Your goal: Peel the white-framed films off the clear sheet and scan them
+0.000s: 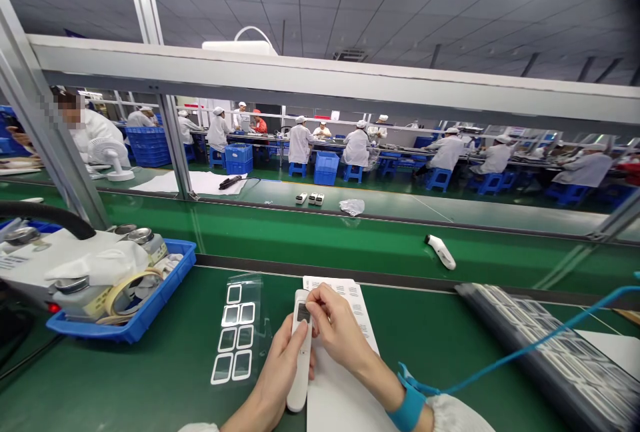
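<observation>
A slim white handheld device [299,379] with a dark screen near its top is held upright at the bottom centre. My left hand [281,364] is closed round its body, thumb on the front below the screen. My right hand [336,325] pinches at the screen's right edge; whatever is between its fingertips is too small to make out. A blue wrist strap [407,405] with a cord circles my right wrist. Under the device lies a white sheet with printed labels [345,395]. To the left is a clear film with white square frames [242,364].
A blue tray [135,325] of jars and tape stands at left. A dark tray of frames [560,345] lies at right. Another white device [441,252] rests on the green belt [310,239] beyond the bench edge. People sit in the background.
</observation>
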A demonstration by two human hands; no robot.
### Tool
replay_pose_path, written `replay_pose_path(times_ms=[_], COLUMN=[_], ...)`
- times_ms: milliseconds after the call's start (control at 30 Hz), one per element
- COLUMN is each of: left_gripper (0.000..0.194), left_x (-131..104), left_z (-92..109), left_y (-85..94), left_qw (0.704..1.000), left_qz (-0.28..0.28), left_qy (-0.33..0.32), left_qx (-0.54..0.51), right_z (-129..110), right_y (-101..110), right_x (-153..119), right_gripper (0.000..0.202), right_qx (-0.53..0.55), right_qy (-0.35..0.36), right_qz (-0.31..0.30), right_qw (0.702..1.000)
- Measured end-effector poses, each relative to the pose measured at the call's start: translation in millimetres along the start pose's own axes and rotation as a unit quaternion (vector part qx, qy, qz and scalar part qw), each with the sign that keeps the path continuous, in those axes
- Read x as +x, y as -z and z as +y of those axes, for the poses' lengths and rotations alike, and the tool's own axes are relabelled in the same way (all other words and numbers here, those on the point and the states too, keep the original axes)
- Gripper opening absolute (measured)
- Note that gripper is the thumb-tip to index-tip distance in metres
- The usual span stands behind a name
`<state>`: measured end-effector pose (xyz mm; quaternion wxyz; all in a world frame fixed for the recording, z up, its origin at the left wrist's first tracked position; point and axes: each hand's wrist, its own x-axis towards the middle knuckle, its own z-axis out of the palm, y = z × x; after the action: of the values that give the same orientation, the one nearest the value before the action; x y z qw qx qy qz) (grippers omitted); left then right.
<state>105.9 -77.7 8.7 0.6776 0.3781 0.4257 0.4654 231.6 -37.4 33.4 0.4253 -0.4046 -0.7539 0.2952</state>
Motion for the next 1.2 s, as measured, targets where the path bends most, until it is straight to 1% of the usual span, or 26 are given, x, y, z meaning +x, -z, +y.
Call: replay_pose_path(times_ms=[200, 300, 367, 400, 433, 533, 633, 667, 733, 800, 867, 967, 1000, 1067, 1133, 1200], left_gripper=[0.048, 0.048, 0.047, 0.047, 0.048, 0.049, 0.048, 0.048, 0.048, 0.048, 0.048, 0.045, 0.044, 0.044, 0.045, 0.046], left_x=[-0.7, -1.6, -1.7, -1.7, -1.7, -2.7, -5.1, -5.8, -6.7, -6.4, -4.9, -1.7, -1.0, -1.5, -5.1, -10.1], left_z=[0.9, 2.1, 1.9, 1.6, 1.2, 1.0, 3.1, 4.2, 6.1, 7.0, 6.5, 5.1, 5.0, 6.1, 9.1, 14.3], left_y=[-2.4, -2.9, -2.8, -2.8, -2.8, -3.4, -4.5, -4.9, -5.7, -6.2, -6.0, -3.9, -2.7, -0.1, 1.7, 2.0], left_qw=[1.0, 1.0, 1.0, 1.0, 1.0, 1.0, 0.999, 0.999, 0.999, 1.0, 1.0, 0.999, 0.998, 0.993, 0.98, 0.968], left_qz=[0.016, 0.011, 0.006, 0.001, -0.005, -0.02, -0.023, -0.023, -0.021, -0.019, -0.018, -0.032, -0.04, -0.05, -0.058, -0.071], left_qy=[-0.002, 0.002, 0.0, 0.0, -0.001, 0.001, -0.002, -0.004, -0.008, -0.009, -0.009, -0.018, -0.028, -0.055, -0.077, -0.077], left_qx=[0.01, 0.003, 0.001, 0.002, 0.005, 0.019, 0.027, 0.027, 0.024, 0.02, 0.014, 0.018, 0.032, 0.093, 0.172, 0.229], right_z=[-2.4, 0.7, 3.1, 3.9, 4.7, 6.0, 6.2, 5.9, 5.0, 4.9, 5.8, 5.4, 3.3, -4.7, -16.9, -30.4], right_y=[0.2, -0.2, 0.4, 1.2, 2.3, 7.5, 14.1, 16.1, 18.8, 19.6, 19.7, 24.0, 27.3, 36.5, 47.1, 56.6], right_x=[0.8, 3.5, 5.8, 7.0, 8.2, 11.9, 14.4, 14.6, 14.1, 13.2, 13.0, 14.5, 14.9, 14.6, 12.7, 9.9], right_gripper=[0.019, 0.018, 0.013, 0.009, 0.01, 0.015, 0.031, 0.032, 0.026, 0.021, 0.021, 0.034, 0.035, 0.032, 0.043, 0.051], right_qx=[0.006, 0.046, 0.078, 0.086, 0.085, 0.084, 0.135, 0.145, 0.122, 0.075, 0.071, 0.116, 0.11, 0.059, -0.016, -0.094], right_qy=[0.003, -0.015, -0.03, -0.037, -0.041, -0.034, -0.044, -0.049, -0.038, -0.011, -0.001, -0.015, -0.012, 0.012, 0.042, 0.065], right_qz=[0.006, 0.029, 0.037, 0.032, 0.022, -0.002, -0.01, -0.018, -0.034, -0.043, -0.049, -0.06, -0.073, -0.131, -0.202, -0.235], right_qw=[1.0, 0.998, 0.996, 0.995, 0.995, 0.996, 0.99, 0.988, 0.991, 0.996, 0.996, 0.991, 0.991, 0.989, 0.978, 0.965])
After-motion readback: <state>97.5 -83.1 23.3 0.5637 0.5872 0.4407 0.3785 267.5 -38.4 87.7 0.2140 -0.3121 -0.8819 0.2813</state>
